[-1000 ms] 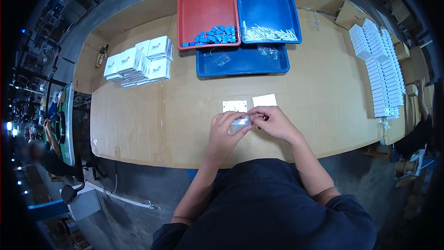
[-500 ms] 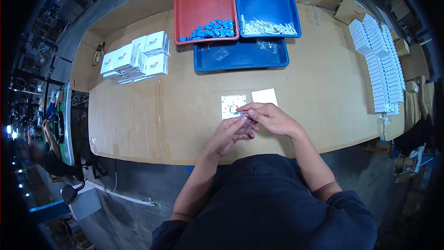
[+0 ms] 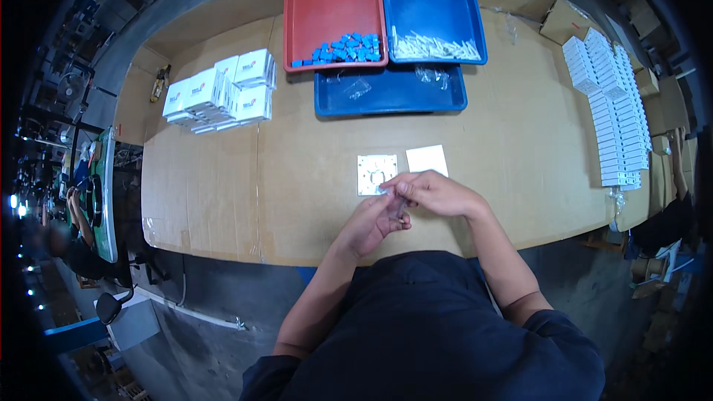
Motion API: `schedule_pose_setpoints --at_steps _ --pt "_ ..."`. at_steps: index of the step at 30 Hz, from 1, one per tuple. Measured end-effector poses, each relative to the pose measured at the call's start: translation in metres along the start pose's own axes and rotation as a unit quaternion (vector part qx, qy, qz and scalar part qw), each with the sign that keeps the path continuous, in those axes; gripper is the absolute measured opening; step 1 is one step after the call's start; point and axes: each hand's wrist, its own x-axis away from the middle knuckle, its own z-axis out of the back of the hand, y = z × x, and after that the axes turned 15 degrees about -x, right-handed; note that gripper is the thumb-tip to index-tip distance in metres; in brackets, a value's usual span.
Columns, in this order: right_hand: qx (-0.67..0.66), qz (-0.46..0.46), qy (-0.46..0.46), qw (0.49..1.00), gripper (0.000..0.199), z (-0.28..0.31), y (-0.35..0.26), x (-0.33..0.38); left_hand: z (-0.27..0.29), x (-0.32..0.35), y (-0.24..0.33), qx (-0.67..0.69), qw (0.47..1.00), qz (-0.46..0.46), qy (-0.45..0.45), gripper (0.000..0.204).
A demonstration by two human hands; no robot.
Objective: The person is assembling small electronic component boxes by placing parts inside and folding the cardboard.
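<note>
My left hand (image 3: 373, 221) and my right hand (image 3: 432, 193) meet just above the near edge of the cardboard-covered table (image 3: 520, 141). Together they pinch a small clear plastic bag (image 3: 395, 206) with something small and dark inside. Right beyond the fingers lies a square white plate (image 3: 376, 174) with holes. A plain white card (image 3: 427, 160) rests beside it on the right.
At the far side stand a red tray (image 3: 327, 0) with small blue parts (image 3: 342, 50), a blue tray (image 3: 431, 0) with white sticks (image 3: 434, 47), and a lower blue tray (image 3: 390, 93) holding clear bags. White boxes (image 3: 219, 93) are stacked far left. Rows of white boxes (image 3: 613, 119) line the right edge.
Both hands have slid a little toward me with the clear bag, off the square white plate, which now shows more fully.
</note>
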Motion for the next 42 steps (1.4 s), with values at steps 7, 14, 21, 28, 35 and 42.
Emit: schedule_pose_setpoints --at_steps 7,14,21,28,35,42 --pt "0.046 0.008 -0.036 0.998 0.053 0.012 -0.009 -0.002 0.006 0.006 -0.009 -0.021 0.999 0.001 0.033 0.039" --pt "0.19 0.094 0.312 0.926 0.023 0.106 -0.052 -0.035 0.005 0.009 -0.007 -0.017 0.999 0.009 0.051 0.05" --pt "0.364 0.174 0.329 0.854 0.025 0.175 -0.086 -0.093 0.011 0.014 -0.013 -0.006 0.999 0.003 0.035 0.05" --pt "0.569 0.08 0.284 0.768 0.027 0.194 -0.072 -0.122 0.014 0.025 -0.013 -0.015 0.998 -0.008 0.064 0.05" --pt "0.523 0.075 0.256 0.81 0.026 0.217 -0.081 -0.135 0.012 0.029 -0.021 -0.01 0.999 -0.001 0.052 0.05" --pt "0.532 0.008 0.195 0.824 0.022 0.232 -0.096 -0.141 0.011 0.025 -0.021 -0.012 0.999 -0.01 0.047 0.051"
